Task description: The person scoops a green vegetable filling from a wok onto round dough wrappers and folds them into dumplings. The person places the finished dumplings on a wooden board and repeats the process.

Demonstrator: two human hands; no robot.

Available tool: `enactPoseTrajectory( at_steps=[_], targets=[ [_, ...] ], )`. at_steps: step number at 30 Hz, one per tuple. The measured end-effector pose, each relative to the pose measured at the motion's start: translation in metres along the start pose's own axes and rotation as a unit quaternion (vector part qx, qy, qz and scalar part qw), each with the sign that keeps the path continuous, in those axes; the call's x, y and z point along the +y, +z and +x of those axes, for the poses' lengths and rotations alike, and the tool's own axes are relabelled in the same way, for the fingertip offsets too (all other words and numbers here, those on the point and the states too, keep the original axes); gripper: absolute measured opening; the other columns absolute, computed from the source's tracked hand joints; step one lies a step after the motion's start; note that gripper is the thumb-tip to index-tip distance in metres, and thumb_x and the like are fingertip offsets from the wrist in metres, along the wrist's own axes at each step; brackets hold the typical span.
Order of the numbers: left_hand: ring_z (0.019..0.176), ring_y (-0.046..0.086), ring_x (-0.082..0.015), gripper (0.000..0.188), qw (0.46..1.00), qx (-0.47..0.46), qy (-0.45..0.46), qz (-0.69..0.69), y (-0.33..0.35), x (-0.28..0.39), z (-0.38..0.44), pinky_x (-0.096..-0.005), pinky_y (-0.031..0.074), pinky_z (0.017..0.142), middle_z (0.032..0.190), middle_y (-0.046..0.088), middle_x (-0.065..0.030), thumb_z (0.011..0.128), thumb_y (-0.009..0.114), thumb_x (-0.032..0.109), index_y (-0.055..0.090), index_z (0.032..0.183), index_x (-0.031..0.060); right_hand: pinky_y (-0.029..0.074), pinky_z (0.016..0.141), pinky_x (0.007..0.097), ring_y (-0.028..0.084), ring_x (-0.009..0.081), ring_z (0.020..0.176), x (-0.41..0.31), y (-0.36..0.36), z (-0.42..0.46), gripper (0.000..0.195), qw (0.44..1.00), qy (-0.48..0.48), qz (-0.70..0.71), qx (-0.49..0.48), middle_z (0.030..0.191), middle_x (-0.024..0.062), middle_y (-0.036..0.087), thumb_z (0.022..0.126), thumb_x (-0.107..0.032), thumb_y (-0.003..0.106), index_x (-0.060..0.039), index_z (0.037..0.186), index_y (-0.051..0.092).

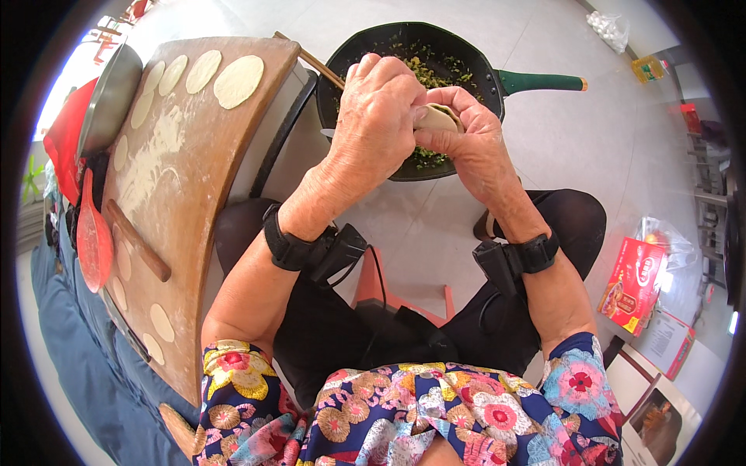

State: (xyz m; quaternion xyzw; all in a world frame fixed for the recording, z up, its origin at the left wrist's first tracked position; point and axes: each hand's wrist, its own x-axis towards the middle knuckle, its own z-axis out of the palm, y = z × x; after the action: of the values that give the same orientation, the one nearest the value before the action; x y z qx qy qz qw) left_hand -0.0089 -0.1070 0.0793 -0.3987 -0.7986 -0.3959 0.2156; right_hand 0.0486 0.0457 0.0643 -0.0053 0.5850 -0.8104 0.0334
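Note:
Above a dark frying pan (449, 169), my two hands meet around a dumpling (436, 119) of pale dough, folded over green filling. My left hand (376, 116) pinches its left edge, the fingertips partly hidden behind the knuckles. From the right, my right hand (466, 131) holds it, thumb in front and fingers behind. Chopped green and yellow filling (428, 157) lies in the pan beneath. To the left, several flat dough rounds (239, 81) rest on a floured wooden board (192, 192), along with a wooden rolling pin (138, 240).
The pan's green handle (542, 82) points right. Chopsticks (317, 61) lean on its left rim. A metal bowl (111, 96), a red plastic scoop (93, 239) and a knife (125, 326) are at the board's far left. A red box (632, 285) and an oil bottle (648, 69) are at right.

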Motion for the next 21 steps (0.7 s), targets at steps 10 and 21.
enactPoseTrajectory(
  at_steps=[10,21],
  targets=[
    [0.086,0.058,-0.0123,0.028,0.972,0.031,-0.198,-0.124,-0.016,0.01,0.008,-0.0261,0.049,0.078,0.097,0.065,-0.0033,0.078,0.074,0.011,0.067,0.104,0.003,0.053,0.088,0.0306,0.066,0.0228,0.096,-0.007,-0.012,0.0,0.038,0.993,0.002,0.117,0.015,0.108,0.0151,0.064,0.08,0.005,0.066,-0.0008,0.114,0.052],
    [0.087,0.064,-0.0135,0.038,0.885,-0.11,-0.327,-0.311,-0.019,0.014,0.012,-0.025,0.051,0.081,0.094,0.068,-0.0085,0.079,0.075,0.015,0.063,0.11,-0.0032,0.057,0.087,0.0306,0.066,0.0234,0.099,-0.015,-0.022,-0.001,0.034,0.986,-0.034,0.162,0.024,0.111,0.0164,0.063,0.084,0.003,0.065,0.0,0.115,0.053]
  ],
)
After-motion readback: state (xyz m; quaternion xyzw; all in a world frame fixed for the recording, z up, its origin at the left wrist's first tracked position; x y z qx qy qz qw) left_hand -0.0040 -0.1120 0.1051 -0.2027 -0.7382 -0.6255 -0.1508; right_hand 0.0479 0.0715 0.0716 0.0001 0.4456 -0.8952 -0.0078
